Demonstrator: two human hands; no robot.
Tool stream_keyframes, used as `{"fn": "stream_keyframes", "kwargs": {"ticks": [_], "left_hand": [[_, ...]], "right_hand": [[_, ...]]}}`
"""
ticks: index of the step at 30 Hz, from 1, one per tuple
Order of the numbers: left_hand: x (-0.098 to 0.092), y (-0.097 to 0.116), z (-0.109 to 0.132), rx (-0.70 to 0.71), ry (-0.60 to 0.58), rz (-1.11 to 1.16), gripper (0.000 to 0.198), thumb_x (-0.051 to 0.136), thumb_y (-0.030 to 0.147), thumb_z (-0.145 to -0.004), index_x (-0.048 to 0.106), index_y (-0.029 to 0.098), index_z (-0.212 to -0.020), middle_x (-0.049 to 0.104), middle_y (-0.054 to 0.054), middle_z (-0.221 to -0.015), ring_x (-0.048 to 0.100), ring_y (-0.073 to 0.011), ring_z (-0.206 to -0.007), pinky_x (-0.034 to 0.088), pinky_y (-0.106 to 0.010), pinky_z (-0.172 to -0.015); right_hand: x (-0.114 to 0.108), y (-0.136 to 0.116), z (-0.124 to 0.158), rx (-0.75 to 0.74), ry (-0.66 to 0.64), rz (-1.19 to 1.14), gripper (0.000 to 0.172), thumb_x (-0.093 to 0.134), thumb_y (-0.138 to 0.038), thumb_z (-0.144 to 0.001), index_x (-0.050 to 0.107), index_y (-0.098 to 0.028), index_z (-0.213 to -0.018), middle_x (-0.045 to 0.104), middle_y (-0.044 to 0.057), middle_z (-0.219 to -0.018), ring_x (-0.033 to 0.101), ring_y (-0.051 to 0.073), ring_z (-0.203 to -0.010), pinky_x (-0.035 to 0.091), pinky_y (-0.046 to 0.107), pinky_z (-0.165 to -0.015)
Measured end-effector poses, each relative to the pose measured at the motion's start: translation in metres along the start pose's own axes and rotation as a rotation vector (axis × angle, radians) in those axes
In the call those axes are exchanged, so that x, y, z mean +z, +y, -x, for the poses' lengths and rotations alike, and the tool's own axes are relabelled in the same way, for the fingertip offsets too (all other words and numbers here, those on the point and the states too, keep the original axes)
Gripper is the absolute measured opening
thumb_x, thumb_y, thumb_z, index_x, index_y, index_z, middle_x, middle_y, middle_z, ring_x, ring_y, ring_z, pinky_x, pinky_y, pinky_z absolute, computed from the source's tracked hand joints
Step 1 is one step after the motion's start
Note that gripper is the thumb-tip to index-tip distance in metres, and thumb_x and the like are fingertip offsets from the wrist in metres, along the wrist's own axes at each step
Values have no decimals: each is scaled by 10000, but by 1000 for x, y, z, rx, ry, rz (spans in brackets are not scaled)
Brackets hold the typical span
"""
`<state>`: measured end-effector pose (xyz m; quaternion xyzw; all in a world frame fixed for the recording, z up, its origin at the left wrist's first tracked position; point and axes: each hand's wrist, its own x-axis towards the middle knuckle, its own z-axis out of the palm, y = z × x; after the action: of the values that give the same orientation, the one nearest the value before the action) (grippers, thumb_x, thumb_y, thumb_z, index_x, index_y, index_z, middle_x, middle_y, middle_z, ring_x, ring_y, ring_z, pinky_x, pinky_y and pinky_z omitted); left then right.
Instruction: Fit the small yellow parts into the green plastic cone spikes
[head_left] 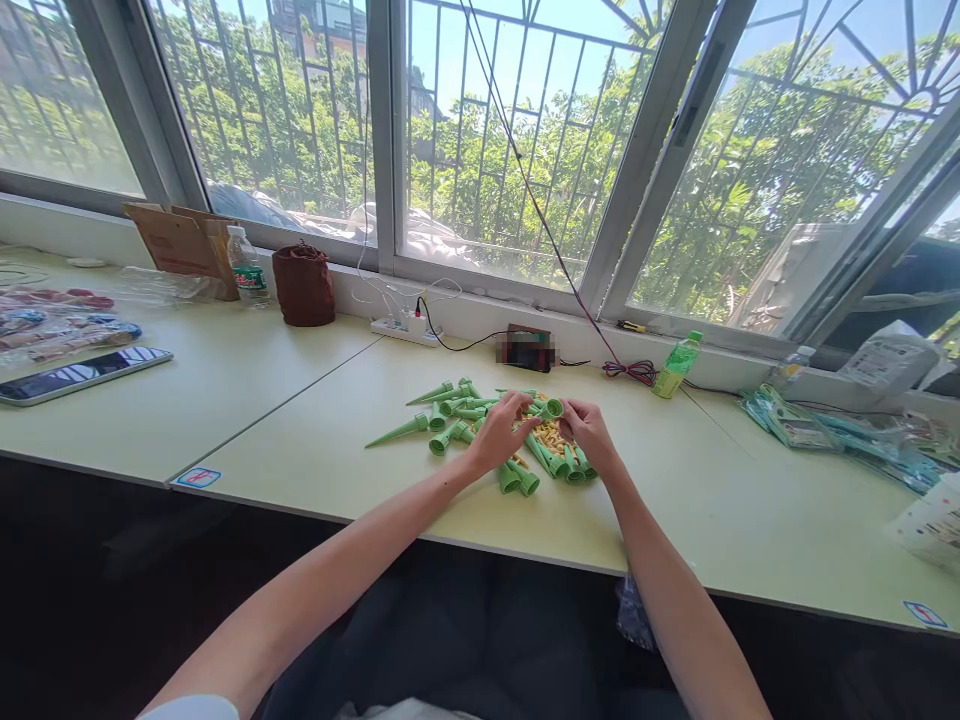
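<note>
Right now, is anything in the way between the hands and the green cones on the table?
Nothing visible. The left hand and right hand rest in the pile of cones, and their fingertips seem to pinch one cone above small yellow pieces.

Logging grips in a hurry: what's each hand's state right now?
Left hand: fingers curled onto the green cone; whether it grips cannot be told.
Right hand: closed, pinching the same cone's wide end.
</note>
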<state>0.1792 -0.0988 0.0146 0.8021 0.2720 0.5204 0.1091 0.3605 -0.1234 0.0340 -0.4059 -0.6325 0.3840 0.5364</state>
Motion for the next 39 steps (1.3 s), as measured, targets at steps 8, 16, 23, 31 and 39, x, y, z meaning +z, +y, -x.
{"fn": "stream_keyframes", "kwargs": {"ticks": [8, 16, 23, 31, 39], "left_hand": [[-1, 6, -3, -66, -73, 3, 476, 351, 428, -988, 641, 160, -722, 636, -41, -707, 562, -154, -685, 444, -298, -698], [-2, 7, -3, -70, -181, -10, 607, 270, 500, -989, 555, 177, -562, 588, -24, -604, 529, -160, -631, 425, -315, -683], [-6, 9, -3, -45, -188, -24, 521, 372, 491, -964, 587, 168, -616, 551, -23, -635, 512, -156, -662, 413, -290, -651], [-7, 8, 0, -22, -184, 9, 317, 531, 433, -909, 667, 152, -851, 631, -66, -830, 578, -184, -801, 447, -300, -713], [-6, 6, 2, -15, -173, 13, 289, 616, 437, -855, 654, 157, -918, 608, -63, -855, 576, -178, -767, 464, -303, -707]], "right_hand": [[2, -4, 1, -32, 20, 54, 477, 576, -622, -802, 423, -211, -612, 328, -68, -448, 279, 80, -401, 246, 247, -404], [0, 2, 0, -50, -61, 114, 438, 570, -607, -818, 517, -191, -688, 385, -67, -452, 352, 90, -410, 299, 244, -429], [-2, 3, 0, -51, -65, 119, 429, 569, -600, -822, 521, -190, -710, 407, -66, -460, 386, 93, -418, 328, 238, -437], [-2, -1, 2, -39, -82, 111, 399, 573, -569, -830, 513, -195, -703, 403, -68, -455, 370, 93, -419, 313, 240, -440], [-3, 2, 0, -20, -89, 112, 402, 573, -567, -833, 523, -189, -703, 408, -70, -445, 341, 87, -408, 281, 239, -432]]}}
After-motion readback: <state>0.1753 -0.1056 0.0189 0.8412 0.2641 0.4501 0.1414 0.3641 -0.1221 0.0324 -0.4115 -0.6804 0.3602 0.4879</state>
